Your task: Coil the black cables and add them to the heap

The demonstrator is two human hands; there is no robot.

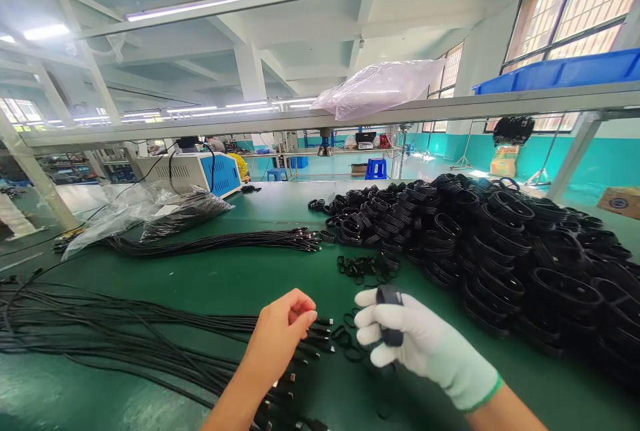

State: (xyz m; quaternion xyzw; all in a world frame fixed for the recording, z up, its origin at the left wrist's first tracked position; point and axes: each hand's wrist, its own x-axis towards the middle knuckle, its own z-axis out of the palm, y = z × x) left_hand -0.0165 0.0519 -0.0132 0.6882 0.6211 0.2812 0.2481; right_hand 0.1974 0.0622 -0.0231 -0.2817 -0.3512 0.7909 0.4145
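Observation:
My bare left hand (284,328) hovers over the plug ends of several straight black cables (125,338) lying on the green table (235,278), its fingers curled in a pinch at a plug tip. My right hand (415,344), in a white glove, is closed round a small dark grey object (389,314) that stands up out of its fist. A few small black ties (347,338) lie between the two hands.
A big heap of coiled black cables (500,251) covers the table's right side. Loose ties (363,268) lie before it. A second cable bundle (215,242), clear plastic bags (150,211) and a blue-and-white machine (200,174) sit at back left. A shelf rail (350,114) runs overhead.

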